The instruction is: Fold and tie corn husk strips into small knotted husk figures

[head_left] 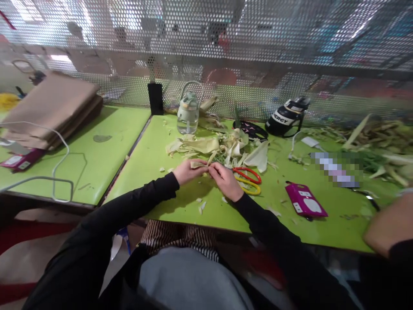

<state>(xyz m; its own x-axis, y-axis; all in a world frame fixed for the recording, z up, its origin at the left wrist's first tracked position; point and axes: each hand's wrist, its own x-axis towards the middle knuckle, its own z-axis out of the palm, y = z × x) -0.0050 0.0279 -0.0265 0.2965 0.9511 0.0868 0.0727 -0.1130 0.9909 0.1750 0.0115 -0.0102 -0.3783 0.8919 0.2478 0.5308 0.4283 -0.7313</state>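
Note:
Near the middle of the green table, my left hand [189,171] and my right hand [224,181] meet, fingers closed in a pinch. Between them is a pale strip of corn husk [211,157], which both hold. Just behind lies a loose pile of pale corn husks [203,145], with some green strands among it. A pair of scissors with red and yellow handles [250,189] rests beside my right hand, its blades mostly hidden. Small husk scraps [202,207] are scattered in front of my hands.
A clear water bottle [188,114] and a black bottle [287,117] stand behind the pile. To the right are a magenta packet [305,200], more husks [387,137] and another person's arm [387,224]. Brown folded paper [58,107] sits left. A perforated metal screen [258,47] closes the back.

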